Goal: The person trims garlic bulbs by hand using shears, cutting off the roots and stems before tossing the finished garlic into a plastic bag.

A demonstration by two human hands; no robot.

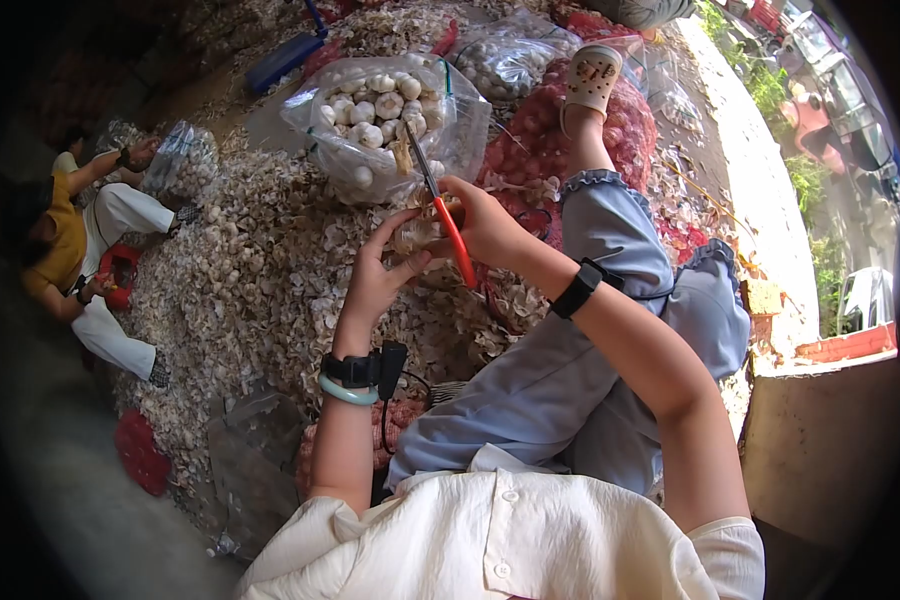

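My right hand (485, 225) is closed around a pair of scissors (453, 235) with orange handles, their dark blades pointing up and away from me. A garlic bulb (417, 236) sits in the fingers of my left hand (378, 278), close beside the scissor handles and partly covered by my right hand. A dry, tan stalk piece (402, 155) shows near the blades. Just beyond my hands stands an open clear plastic bag (470, 125) with many whole garlic bulbs (365, 110) in it.
Garlic skins (240, 270) cover the ground in a thick heap. A red mesh sack (620, 115) of bulbs lies by my outstretched foot, with another clear bag (510, 60) behind. At left another person (60, 235) sits beside a bag (182, 160). A blue dustpan (282, 62) lies at the back.
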